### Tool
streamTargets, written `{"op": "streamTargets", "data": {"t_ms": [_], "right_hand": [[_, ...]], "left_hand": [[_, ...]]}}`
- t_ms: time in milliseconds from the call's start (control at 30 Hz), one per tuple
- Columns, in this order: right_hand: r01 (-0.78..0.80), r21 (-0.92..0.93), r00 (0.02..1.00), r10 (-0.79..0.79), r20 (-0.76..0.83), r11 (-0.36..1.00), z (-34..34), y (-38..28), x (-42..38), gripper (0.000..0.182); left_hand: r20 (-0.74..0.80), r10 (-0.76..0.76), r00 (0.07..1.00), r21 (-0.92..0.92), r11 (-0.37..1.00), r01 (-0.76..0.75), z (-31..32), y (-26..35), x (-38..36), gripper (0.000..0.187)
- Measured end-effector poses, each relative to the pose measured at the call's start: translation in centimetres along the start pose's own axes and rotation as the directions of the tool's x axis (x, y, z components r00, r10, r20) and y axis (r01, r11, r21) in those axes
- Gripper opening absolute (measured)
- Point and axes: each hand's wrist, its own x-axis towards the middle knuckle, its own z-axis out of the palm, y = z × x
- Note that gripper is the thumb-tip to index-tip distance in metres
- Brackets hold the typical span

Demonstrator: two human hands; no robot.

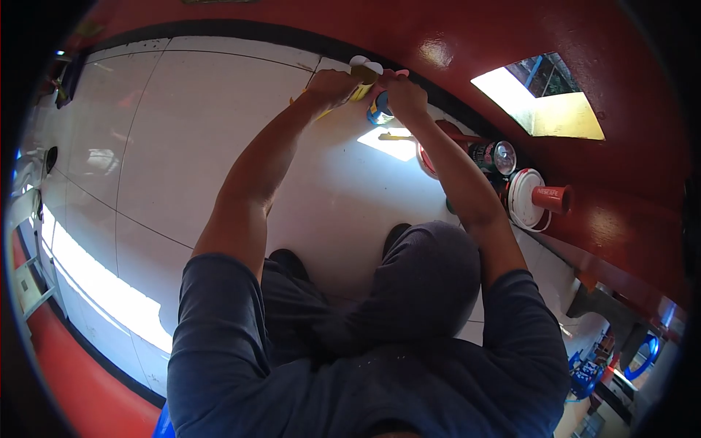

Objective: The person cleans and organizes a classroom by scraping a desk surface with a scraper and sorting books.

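Far out in front, my left hand is closed against a yellow container with rounded white parts at its top; the fingertips are partly hidden. Just right of it, my right hand has its fingers curled in, beside a small pink thing. What that hand grips, if anything, cannot be made out. Below and between the hands is a blue can-like container. A thin yellow stick-like piece shows near my right forearm.
White floor tiles meet a red wall with a dark base strip. Along the wall to the right are a dark can, a white bucket lid and a red cup. A white rack-like frame stands far left.
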Motion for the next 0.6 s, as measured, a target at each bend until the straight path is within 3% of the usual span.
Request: {"op": "streamTargets", "data": {"t_ms": [167,267,367,467,567,600], "right_hand": [[-0.068,0.189,0.987,0.093,-0.127,0.980,-1.2,-1.1,-0.9,0.021],[0.031,0.225,0.997,-0.014,-0.080,0.974,-2.9,-1.8,-1.7,0.018],[-0.033,0.217,0.999,0.038,-0.015,0.976,-1.8,-2.1,-1.2,0.018],[0.008,0.282,0.992,0.028,-0.121,0.959,-0.8,-2.2,-1.3,0.016],[-0.064,0.228,0.998,0.058,0.035,0.972,-2.0,-3.1,-2.2,0.016],[-0.058,0.242,0.998,0.053,0.028,0.968,-2.2,-3.1,-2.5,0.016]], "left_hand": [[-0.002,0.018,1.000,0.038,0.999,-0.018,0.1,0.1,0.1,0.029],[0.021,-0.041,0.999,-0.078,0.996,0.042,-1.2,0.4,-0.4,0.037],[-0.038,-0.047,0.998,-0.187,0.982,0.039,-1.3,-0.7,-1.3,0.045],[-0.077,-0.080,0.994,-0.317,0.947,0.052,-2.2,-2.0,-2.7,0.050],[-0.151,0.034,0.988,-0.333,0.939,-0.083,-2.7,-4.6,-3.7,0.051],[-0.163,0.010,0.987,-0.367,0.928,-0.070,-3.1,-5.3,-3.9,0.050]]}}
